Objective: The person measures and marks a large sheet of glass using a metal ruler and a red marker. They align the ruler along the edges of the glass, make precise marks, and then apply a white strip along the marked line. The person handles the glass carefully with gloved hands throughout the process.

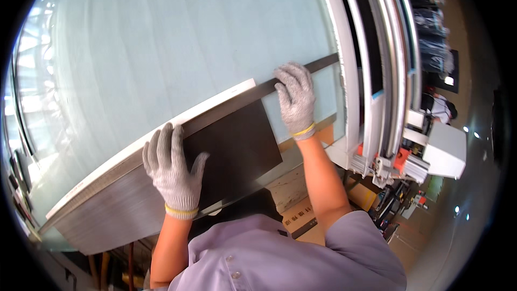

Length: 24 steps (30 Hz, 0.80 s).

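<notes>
In the head view, dark print marks a cardboard box (300,214) below the table (161,32); the gloved left hand (173,172) spreads wide over the dark board (231,143). The gloved right hand (297,97) meets the long strip (237,103) along the board's upper edge; whether it grips, I cannot tell.
</notes>
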Motion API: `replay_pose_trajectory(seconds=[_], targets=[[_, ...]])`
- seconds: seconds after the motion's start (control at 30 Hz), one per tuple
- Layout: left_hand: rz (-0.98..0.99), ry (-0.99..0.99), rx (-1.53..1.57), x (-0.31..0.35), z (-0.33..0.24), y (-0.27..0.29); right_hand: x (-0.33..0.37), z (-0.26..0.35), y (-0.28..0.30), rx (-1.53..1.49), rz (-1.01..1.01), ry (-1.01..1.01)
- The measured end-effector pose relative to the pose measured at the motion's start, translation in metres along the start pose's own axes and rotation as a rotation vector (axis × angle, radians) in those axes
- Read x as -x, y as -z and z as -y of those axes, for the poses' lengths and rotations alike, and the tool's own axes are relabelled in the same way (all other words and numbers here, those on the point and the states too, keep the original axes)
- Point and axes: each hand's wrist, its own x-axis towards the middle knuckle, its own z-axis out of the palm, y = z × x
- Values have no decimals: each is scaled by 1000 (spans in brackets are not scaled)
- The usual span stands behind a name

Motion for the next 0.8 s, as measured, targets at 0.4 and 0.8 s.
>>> replay_pose_trajectory(seconds=[0.4, 0.8], targets=[[-95, 8, -216, -3, 4, -42, -6, -29, -17, -28, 130, 51], [-106, -9, -241, -5, 7, -44, -2, -29, -21, -2, 162, 38]])
